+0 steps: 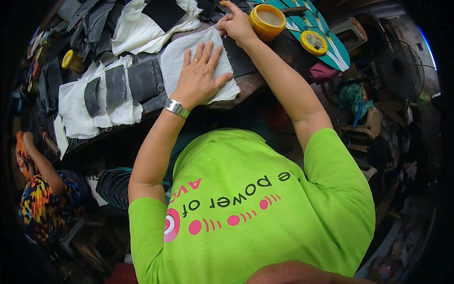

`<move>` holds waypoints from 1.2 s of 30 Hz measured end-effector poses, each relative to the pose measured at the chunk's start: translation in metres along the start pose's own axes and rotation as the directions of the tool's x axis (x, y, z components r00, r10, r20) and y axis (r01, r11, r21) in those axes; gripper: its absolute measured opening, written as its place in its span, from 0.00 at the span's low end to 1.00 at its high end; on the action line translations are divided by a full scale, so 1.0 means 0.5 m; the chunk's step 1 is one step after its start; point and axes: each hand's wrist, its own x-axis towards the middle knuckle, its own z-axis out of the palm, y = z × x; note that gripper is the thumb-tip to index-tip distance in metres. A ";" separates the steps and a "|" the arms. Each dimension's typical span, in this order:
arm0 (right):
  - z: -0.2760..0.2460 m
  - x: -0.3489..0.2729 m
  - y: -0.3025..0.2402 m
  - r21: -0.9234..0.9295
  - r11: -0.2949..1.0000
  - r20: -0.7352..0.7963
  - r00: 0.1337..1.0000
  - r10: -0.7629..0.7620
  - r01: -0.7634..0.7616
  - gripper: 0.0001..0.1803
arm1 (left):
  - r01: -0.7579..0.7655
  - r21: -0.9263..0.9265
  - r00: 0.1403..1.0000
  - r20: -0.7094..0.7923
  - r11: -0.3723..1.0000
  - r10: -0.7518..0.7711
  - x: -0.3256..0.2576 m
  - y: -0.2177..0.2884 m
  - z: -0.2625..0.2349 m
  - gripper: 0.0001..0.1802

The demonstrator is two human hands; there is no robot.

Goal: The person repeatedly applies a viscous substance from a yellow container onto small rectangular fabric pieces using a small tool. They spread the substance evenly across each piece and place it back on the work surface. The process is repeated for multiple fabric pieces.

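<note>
My left hand [201, 71] lies flat, fingers spread, on a white cloth piece [177, 54] at the near edge of the worktable [250, 83]. A metal watch [177, 108] is on that wrist. My right hand [236, 23] rests at the cloth's far right corner, fingers curled and the index finger stretched out. Whether it grips the cloth is hidden. An open yellow pot [267, 21] of yellowish paste stands just right of that hand. A dark flat piece [239, 59] lies beside the cloth under my right forearm.
Left of the cloth lie dark grey cut pieces [127, 85] on more white cloth. A yellow lid [313, 42] sits on a teal striped sheet [336, 54]. Another yellow jar [71, 59] stands far left. Another person in a colourful shirt [42, 194] sits lower left. An electric fan [402, 71] stands right.
</note>
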 end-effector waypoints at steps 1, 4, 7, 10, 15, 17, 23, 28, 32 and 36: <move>-0.003 0.004 0.000 0.079 0.994 -0.024 0.997 0.078 -0.076 0.37 | 0.027 0.053 0.994 0.102 0.998 -0.032 -0.002 -0.001 0.006 0.44; -0.007 -0.015 -0.016 0.187 0.974 -0.108 0.983 0.147 -0.125 0.38 | 0.032 0.080 0.994 0.101 0.996 -0.040 -0.009 -0.004 0.011 0.45; -0.005 -0.067 -0.057 -0.111 0.988 -0.080 0.990 -0.120 0.110 0.29 | 0.036 0.021 0.998 0.042 0.999 -0.037 -0.008 -0.006 0.006 0.43; -0.045 -0.140 -0.114 -0.273 0.899 0.020 0.936 -0.351 0.342 0.22 | 0.038 -0.075 0.997 -0.060 0.996 -0.042 0.009 -0.017 0.005 0.41; -0.213 -0.126 -0.192 -0.615 0.702 0.042 0.905 -0.424 0.357 0.22 | 0.081 -0.027 0.991 -0.102 0.996 -0.083 0.047 -0.042 0.009 0.43; -0.274 -0.085 -0.196 -0.824 0.544 0.017 0.966 -0.257 0.159 0.27 | 0.079 0.063 0.994 -0.079 0.995 -0.074 0.055 -0.047 0.010 0.46; -0.281 -0.022 -0.155 -0.994 0.079 0.075 0.996 0.040 0.072 0.39 | 0.064 -0.017 0.990 -0.126 0.998 -0.066 0.061 -0.051 -0.002 0.52; -0.288 -0.051 -0.185 -0.969 0.247 -0.073 0.968 -0.240 -0.011 0.40 | 0.000 -0.252 0.963 -0.262 0.968 -0.068 -0.004 -0.004 -0.053 0.40; -0.259 -0.118 -0.196 -0.999 0.042 0.020 0.973 0.229 0.011 0.38 | -0.167 -0.286 0.986 -0.047 0.944 0.160 -0.090 0.036 -0.076 0.24; -0.221 -0.173 -0.229 -0.824 0.560 0.236 0.849 0.473 -0.083 0.43 | -0.192 -0.305 0.981 -0.078 0.933 0.176 -0.099 0.030 -0.079 0.15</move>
